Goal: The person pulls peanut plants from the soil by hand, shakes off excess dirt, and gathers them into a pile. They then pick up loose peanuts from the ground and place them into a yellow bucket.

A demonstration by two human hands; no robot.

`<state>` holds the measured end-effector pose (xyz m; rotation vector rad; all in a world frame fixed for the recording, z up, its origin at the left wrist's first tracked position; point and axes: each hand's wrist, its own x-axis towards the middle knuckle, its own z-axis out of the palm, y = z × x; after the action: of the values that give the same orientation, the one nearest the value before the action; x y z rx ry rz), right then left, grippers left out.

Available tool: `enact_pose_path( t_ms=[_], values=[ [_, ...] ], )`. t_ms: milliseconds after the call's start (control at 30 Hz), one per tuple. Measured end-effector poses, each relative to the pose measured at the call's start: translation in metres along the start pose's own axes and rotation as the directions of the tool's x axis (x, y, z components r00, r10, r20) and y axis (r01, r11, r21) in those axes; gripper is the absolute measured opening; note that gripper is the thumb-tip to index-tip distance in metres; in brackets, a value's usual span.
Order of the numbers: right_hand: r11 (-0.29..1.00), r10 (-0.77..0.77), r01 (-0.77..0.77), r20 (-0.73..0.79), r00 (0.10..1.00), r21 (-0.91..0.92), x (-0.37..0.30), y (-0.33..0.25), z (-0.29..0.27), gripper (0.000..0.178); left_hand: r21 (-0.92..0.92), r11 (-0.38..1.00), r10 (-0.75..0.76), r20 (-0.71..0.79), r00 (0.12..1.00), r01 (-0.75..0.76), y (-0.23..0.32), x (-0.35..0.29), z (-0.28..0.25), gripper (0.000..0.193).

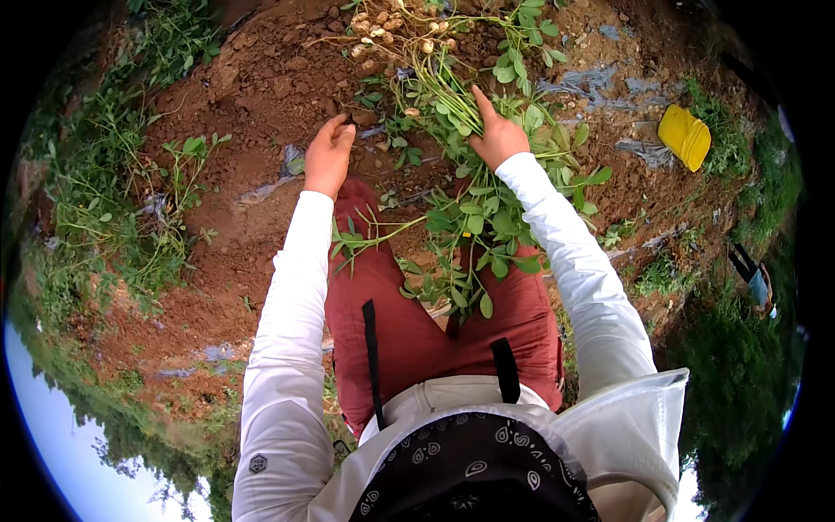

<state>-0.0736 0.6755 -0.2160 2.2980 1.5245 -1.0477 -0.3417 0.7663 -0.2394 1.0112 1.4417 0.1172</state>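
A bunch of uprooted peanut plants [457, 103] lies across the middle, its green leafy tops trailing down over my red trousers. Pale peanut pods [383, 28] hang from the roots at its far end. My right hand [503, 139] grips the bundle's stems from the right, index finger stretched along them; the other fingers are partly hidden by leaves. Left of the plants, my left hand [329, 161] hovers over the brown soil, fingers loosely curled and thumb apart, with nothing visible in it.
A yellow plastic object [685, 137] lies on the ground at the right. Torn grey plastic film [591, 83] is strewn over the soil. More leafy plants [130, 200] cover the left side. A person's blue clothing [760, 290] shows at the far right edge.
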Motion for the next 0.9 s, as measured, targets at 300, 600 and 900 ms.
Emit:
enact_pose_path(
  t_ms=[300,600,900],
  values=[
    [0.916,-0.274,0.301,-0.136,0.952,0.266,-0.121,-0.103,-0.112,0.068,0.059,0.919,0.393,-0.198,0.898,-0.389,0.135,-0.083,-0.096,0.065],
    [0.794,-0.469,0.582,-0.432,0.77,0.175,-0.199,-0.14,-0.221,0.067,-0.222,0.792,0.529,-0.219,0.82,-0.569,0.234,-0.239,-0.165,0.042],
    [0.783,-0.515,0.621,-0.575,0.636,-0.014,-0.248,-0.16,-0.266,0.073,-0.17,0.753,0.588,-0.262,0.766,-0.636,0.261,-0.34,-0.199,0.03]
  ],
)
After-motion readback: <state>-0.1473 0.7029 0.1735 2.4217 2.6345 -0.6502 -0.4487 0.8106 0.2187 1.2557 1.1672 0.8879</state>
